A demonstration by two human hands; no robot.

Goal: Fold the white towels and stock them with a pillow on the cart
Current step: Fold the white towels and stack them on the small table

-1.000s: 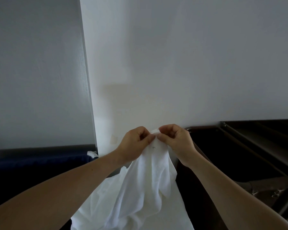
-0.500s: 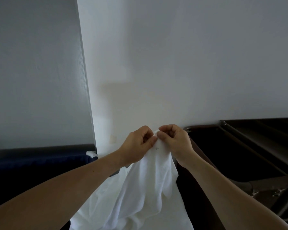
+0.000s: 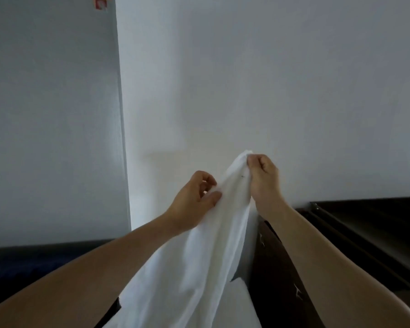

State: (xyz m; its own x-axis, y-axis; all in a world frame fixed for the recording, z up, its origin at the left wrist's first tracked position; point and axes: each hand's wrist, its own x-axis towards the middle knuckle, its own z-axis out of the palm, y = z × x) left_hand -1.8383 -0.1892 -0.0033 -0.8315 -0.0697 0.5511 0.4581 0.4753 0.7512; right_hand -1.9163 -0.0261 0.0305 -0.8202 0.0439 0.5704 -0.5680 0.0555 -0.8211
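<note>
A white towel (image 3: 199, 252) hangs in loose folds in front of me, running from my hands down past the bottom edge of the view. My right hand (image 3: 263, 178) pinches its top corner, held high against the wall. My left hand (image 3: 194, 200) sits lower and to the left, with thumb and fingers on the towel's edge. More white cloth (image 3: 239, 304) lies below, at the bottom centre. No pillow shows.
A plain white wall (image 3: 270, 91) fills the view ahead, with a grey panel (image 3: 50, 114) to the left. A dark brown cart or shelf frame (image 3: 365, 228) stands at the right. A dark blue surface (image 3: 33, 263) lies low on the left.
My right hand has lifted the towel corner up and to the right. My left hand has parted from it and slid down the towel's edge. The hands were together before.
</note>
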